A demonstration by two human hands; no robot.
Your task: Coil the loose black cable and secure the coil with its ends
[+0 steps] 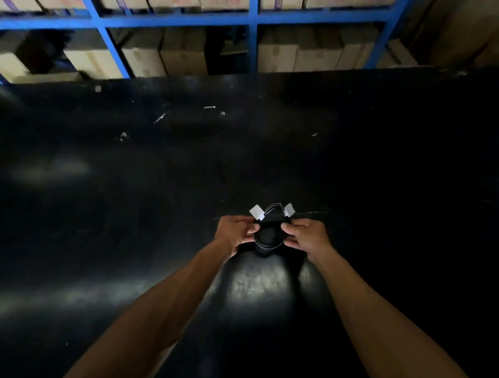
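The coil sits between the 2 hands above the near middle of the table, the left hand on its left side, the right hand on its right. 2 tags stick out from the coil's far edge, 1 left, 1 right. Behind the table stands a rack with boxes on its shelves.

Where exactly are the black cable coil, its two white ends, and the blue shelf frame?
black cable coil (268, 246): head view, lower loop between the hands.
left white end (257, 212): head view, its flat face.
right white end (289, 209): head view, its flat face.
blue shelf frame (180, 20): head view, horizontal bar.
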